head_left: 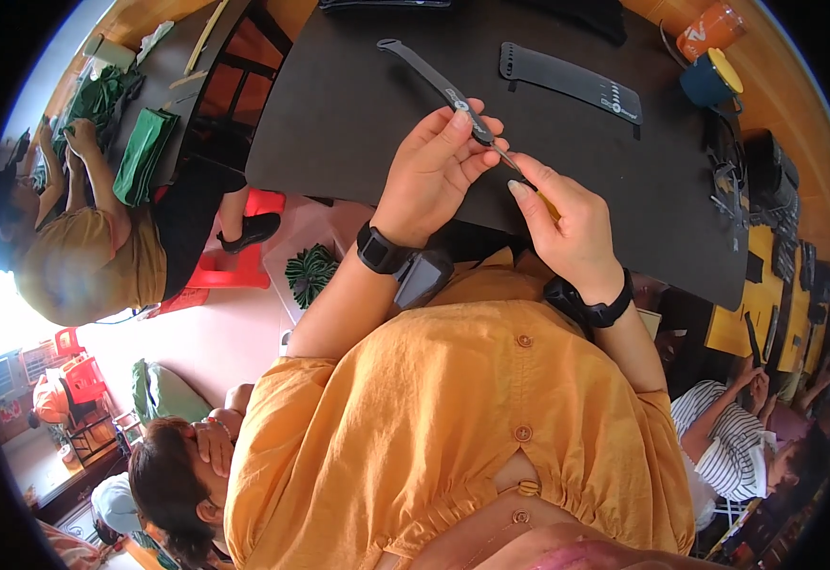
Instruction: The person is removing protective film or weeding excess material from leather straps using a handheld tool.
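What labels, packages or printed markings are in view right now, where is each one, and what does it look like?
Orange cup: far right table edge, round, white marking on its side.
Flat black strap: lying on the black mat, long, small white print near its right end.
Narrow black strap: pinched in the left hand, white round mark by the fingers.
No screens or signs.
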Demonstrator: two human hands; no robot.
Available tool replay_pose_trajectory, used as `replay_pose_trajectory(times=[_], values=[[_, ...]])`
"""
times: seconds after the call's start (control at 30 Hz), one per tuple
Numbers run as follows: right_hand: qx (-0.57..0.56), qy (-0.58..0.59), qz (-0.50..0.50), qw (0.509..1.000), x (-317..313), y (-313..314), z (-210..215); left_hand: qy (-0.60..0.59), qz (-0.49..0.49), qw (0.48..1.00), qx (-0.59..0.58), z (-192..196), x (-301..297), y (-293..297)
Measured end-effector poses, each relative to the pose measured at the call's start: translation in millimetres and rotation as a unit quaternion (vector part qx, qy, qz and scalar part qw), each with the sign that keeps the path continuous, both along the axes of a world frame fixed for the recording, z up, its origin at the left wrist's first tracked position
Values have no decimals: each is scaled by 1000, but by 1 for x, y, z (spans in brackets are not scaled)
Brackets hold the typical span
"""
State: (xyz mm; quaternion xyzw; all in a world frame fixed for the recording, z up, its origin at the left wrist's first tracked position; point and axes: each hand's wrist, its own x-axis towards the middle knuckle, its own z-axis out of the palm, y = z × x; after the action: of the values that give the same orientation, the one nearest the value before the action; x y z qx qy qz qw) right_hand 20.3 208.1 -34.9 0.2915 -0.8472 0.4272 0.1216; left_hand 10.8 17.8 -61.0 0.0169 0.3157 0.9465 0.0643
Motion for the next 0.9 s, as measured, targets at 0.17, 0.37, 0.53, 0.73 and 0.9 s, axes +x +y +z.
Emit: replay_pose_trajectory(times=[0.17,0.37,0.53,0.73,0.9], values=[[6,-8,-9,1000,2,-1,1,4,22,1000,-19,0,1,2],[24,6,-20,1000,4,0,2,1,21,998,-51,1,0,3],[47,17,-32,998,5,-2,2,-3,25,998,-64,2,-1,4],[36,13,-31,999,5,-3,-2,-10,27,997,-69,4,3,7],[-14,-10,-25,1000,4,-5,2,2,49,997,-53,3,6,7]])
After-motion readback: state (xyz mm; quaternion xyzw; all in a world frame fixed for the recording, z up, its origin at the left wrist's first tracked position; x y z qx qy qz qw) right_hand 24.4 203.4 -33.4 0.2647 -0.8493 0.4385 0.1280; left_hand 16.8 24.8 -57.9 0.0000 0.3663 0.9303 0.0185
